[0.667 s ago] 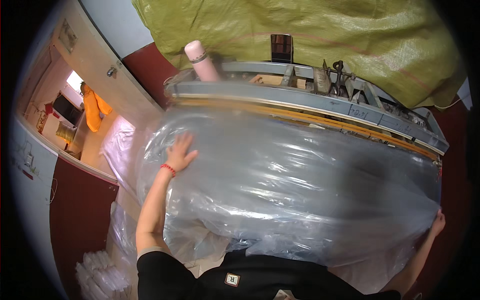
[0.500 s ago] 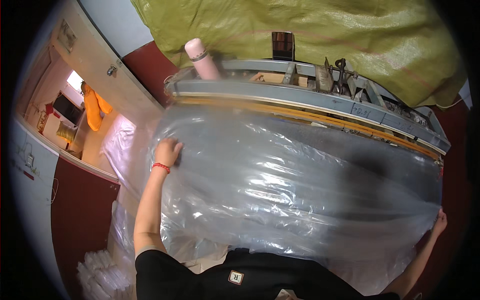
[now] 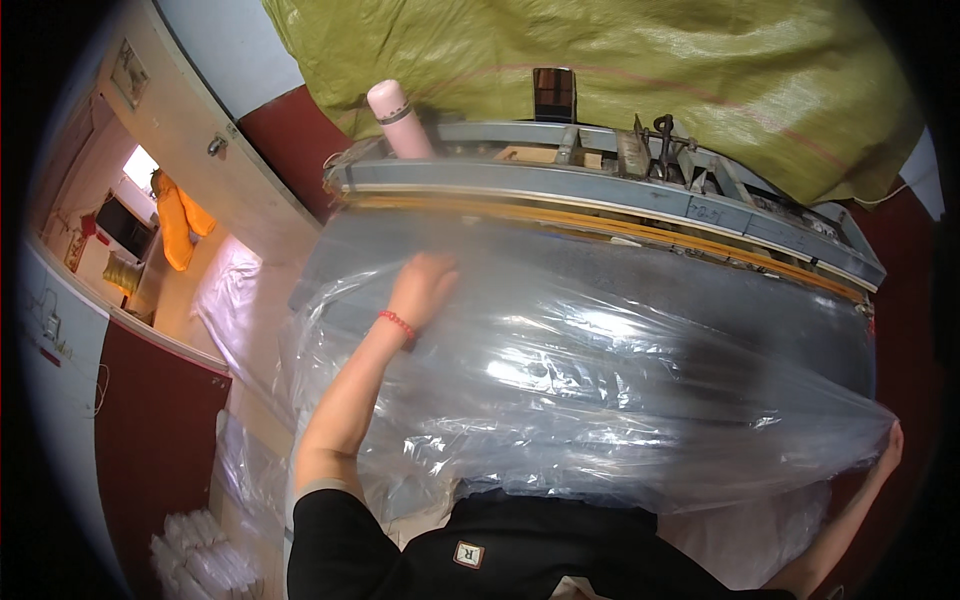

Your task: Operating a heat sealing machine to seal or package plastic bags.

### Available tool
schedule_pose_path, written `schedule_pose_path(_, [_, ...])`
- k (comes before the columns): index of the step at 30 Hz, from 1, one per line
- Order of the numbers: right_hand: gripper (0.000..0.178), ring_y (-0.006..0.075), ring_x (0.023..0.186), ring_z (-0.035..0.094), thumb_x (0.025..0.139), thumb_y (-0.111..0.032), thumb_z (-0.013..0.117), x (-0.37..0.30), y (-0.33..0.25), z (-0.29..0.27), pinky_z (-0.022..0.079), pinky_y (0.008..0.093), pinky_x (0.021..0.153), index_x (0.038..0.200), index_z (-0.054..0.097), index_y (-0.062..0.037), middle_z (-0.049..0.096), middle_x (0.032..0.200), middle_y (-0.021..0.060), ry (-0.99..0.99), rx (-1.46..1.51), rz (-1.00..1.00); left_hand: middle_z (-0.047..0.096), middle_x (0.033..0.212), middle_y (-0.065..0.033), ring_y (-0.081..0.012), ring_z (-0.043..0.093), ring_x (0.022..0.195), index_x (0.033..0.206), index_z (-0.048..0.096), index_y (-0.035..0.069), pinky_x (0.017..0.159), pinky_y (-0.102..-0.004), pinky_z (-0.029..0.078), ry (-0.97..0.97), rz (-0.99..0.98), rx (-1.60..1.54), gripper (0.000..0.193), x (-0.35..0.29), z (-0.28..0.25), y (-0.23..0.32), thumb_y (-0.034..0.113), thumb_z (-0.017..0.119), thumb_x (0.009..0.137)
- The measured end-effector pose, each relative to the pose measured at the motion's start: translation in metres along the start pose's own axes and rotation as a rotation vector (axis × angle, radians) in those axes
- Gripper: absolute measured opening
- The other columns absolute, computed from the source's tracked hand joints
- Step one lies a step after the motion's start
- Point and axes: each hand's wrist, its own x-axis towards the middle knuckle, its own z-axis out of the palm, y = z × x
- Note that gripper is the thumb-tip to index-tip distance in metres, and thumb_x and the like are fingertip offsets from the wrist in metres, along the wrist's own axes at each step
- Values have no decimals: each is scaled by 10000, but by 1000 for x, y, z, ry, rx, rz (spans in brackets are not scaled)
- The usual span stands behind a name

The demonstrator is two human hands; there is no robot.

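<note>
A wide clear plastic film (image 3: 560,370) lies wrinkled and shiny over the grey table (image 3: 800,320) in front of me. My left hand (image 3: 424,288), with a red bracelet at the wrist, is over the film's left half; motion smears its fingers, so their grip does not show. At the far right, my right hand (image 3: 894,440) is closed on the film's edge and pulls it into taut creases that fan out leftward. Along the table's back runs a long blue-grey metal frame (image 3: 600,182) with an orange-yellow strip (image 3: 640,232) below it.
A pink bottle (image 3: 402,125) and dark metal tools (image 3: 662,145) stand on the frame. Behind it hang a phone-like dark slab (image 3: 554,95) and a yellow-green tarp (image 3: 700,60). An open door (image 3: 190,110) is at left; bundled clear plastic (image 3: 205,555) lies at lower left.
My left hand has moved right and slightly up across the film. The film's back left edge has come toward me, baring more table. My right hand stays on the edge, slightly farther right.
</note>
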Motion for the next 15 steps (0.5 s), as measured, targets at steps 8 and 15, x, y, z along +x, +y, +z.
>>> schedule_pose_path(8, [389, 189, 1032, 480, 851, -288, 530, -30, -10, -43, 365, 305, 901, 1157, 512, -48, 527, 1122, 76, 88, 283, 22, 581, 751, -109, -291, 543, 738, 816, 605, 11, 668, -348, 438, 270, -228, -48, 142, 25, 20, -1, 53, 640, 685])
schedule_pose_path(15, [379, 199, 967, 506, 830, -288, 561, 23, 17, -16, 360, 308, 905, 1059, 558, 14, 564, 1042, 69, -106, 394, 113, 535, 720, -126, -273, 534, 723, 784, 553, 14, 662, -340, 429, 262, -178, -61, 100, 30, 28, -24, 72, 606, 724])
